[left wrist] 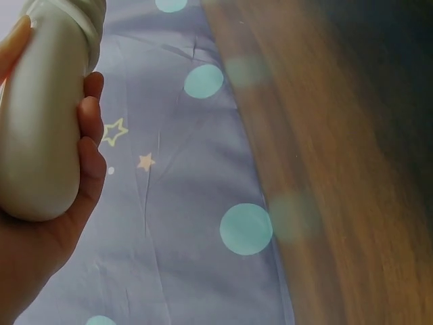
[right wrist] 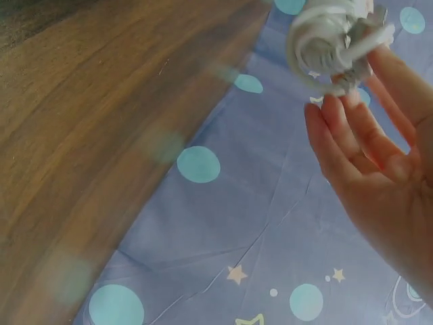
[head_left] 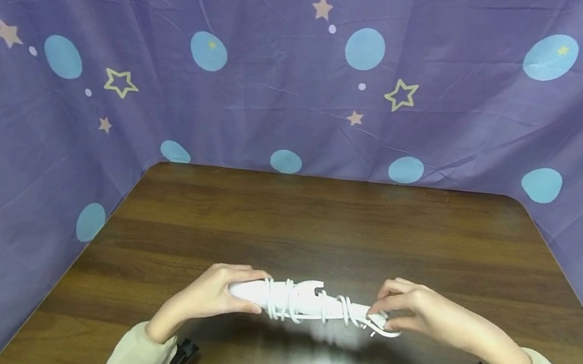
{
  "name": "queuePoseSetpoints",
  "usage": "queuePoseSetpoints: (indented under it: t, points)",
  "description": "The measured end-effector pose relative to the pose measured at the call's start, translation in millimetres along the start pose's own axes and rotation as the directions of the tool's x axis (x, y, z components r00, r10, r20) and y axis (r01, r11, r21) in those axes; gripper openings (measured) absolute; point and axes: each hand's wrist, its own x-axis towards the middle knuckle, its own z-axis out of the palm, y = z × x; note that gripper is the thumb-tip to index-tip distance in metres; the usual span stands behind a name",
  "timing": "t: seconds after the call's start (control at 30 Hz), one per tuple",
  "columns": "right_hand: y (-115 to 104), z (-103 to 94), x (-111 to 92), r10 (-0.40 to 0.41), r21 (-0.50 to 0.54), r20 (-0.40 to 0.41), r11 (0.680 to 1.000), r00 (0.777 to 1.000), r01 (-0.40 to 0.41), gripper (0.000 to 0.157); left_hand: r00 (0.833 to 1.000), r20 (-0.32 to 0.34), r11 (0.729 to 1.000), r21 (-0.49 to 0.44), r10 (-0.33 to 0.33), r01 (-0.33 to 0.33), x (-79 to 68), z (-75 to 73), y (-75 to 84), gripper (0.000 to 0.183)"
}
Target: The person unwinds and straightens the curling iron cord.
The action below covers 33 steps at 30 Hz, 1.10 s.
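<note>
A long white appliance (head_left: 309,302) with its cord (head_left: 345,310) wound round it lies level between my two hands, over the near part of the table. My left hand (head_left: 219,291) grips its smooth, rounded end (left wrist: 44,135), fingers round one side and thumb on the other. At the opposite end, my right hand (head_left: 409,309) pinches the white plug (head_left: 377,320) of the cord between thumb and fingers. Loops of cord (right wrist: 298,47) circle that end in the right wrist view. A small curved piece (head_left: 309,285) sticks up from the appliance's middle.
The brown wooden table (head_left: 319,224) has rounded far corners. A purple curtain (head_left: 285,79) with blue dots and stars hangs behind it and along both sides. Dark straps (head_left: 184,353) sit at both wrists, by the cream sleeves (head_left: 140,355).
</note>
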Motion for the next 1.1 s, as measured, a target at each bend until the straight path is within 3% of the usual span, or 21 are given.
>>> queuePoseSetpoints:
  t: [0.1,0.43,0.57,0.73,0.83,1.0,1.1]
  points:
    - [-1,0.4,1,-0.004,-0.057,-0.027,0.998,1.000,0.003,0.027,1.000,-0.021,1.000,-0.032,0.000,-0.001,-2.9,-1.1,-1.9,0.045]
    - [-3,0.8,3,0.041,0.061,-0.050,0.997,0.998,-0.038,0.025,0.999,-0.011,0.994,-0.101,-0.037,0.035,-11.4,-4.7,-10.3,0.045]
    - [-2,2.1,7,0.065,0.006,-0.096,0.998,0.993,-0.065,0.025,0.999,-0.039,0.992,-0.124,-0.030,0.025,-14.1,-6.0,-11.2,0.046]
    - [1,4.5,8,0.136,-0.132,-0.257,0.976,0.957,-0.174,0.019,0.997,-0.076,0.993,-0.114,-0.033,0.024,-17.9,-6.7,-11.9,0.046]
    - [3,4.7,7,0.179,-0.138,-0.319,0.963,0.931,-0.232,0.019,0.995,-0.084,0.995,-0.080,-0.058,0.051,-21.0,-7.3,-12.1,0.045]
    - [8,4.0,8,0.260,-0.009,-0.326,0.961,0.909,-0.278,0.021,0.992,-0.094,0.996,-0.045,-0.086,0.082,-22.3,-6.8,-14.2,0.044]
    - [9,2.2,7,0.333,0.108,-0.308,0.943,0.891,-0.315,0.020,0.990,-0.108,0.996,-0.031,-0.088,0.085,-21.5,-6.8,-14.3,0.044]
